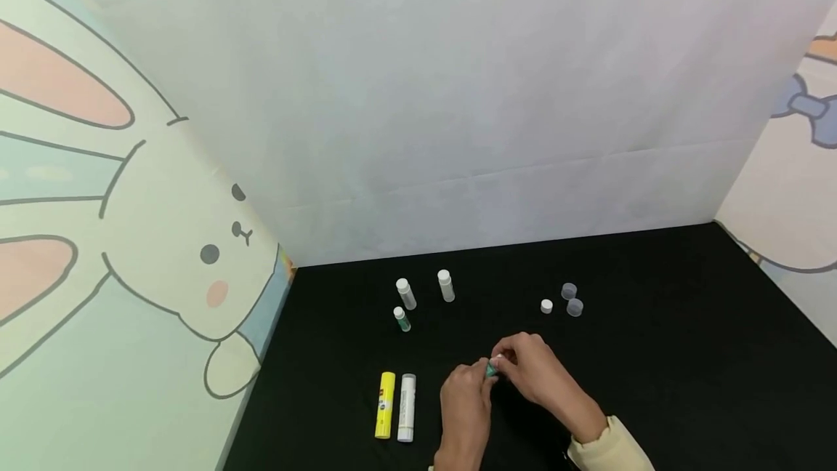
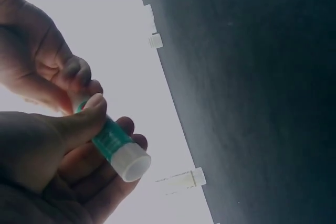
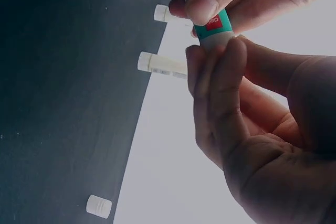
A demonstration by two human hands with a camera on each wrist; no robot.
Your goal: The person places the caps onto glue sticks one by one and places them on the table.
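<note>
A green glue stick (image 2: 111, 139) with a white base and a small red label is held between both hands above the black table. My left hand (image 1: 466, 397) grips its green body, the thumb laid along the side. At the other end, the fingers of my right hand (image 1: 538, 375) pinch the white cap (image 3: 216, 39); whether it is seated or loose cannot be told. To the left of my left hand lie a white glue stick (image 1: 407, 408) and a yellow glue stick (image 1: 385, 405), side by side.
Farther back stand two white glue sticks (image 1: 446, 286) and a small green one (image 1: 402, 319) with a white cap. A white cap (image 1: 546, 306) and two clear caps (image 1: 575, 307) rest at the right. A pale wall (image 1: 497, 129) rises behind the black table (image 1: 654, 384).
</note>
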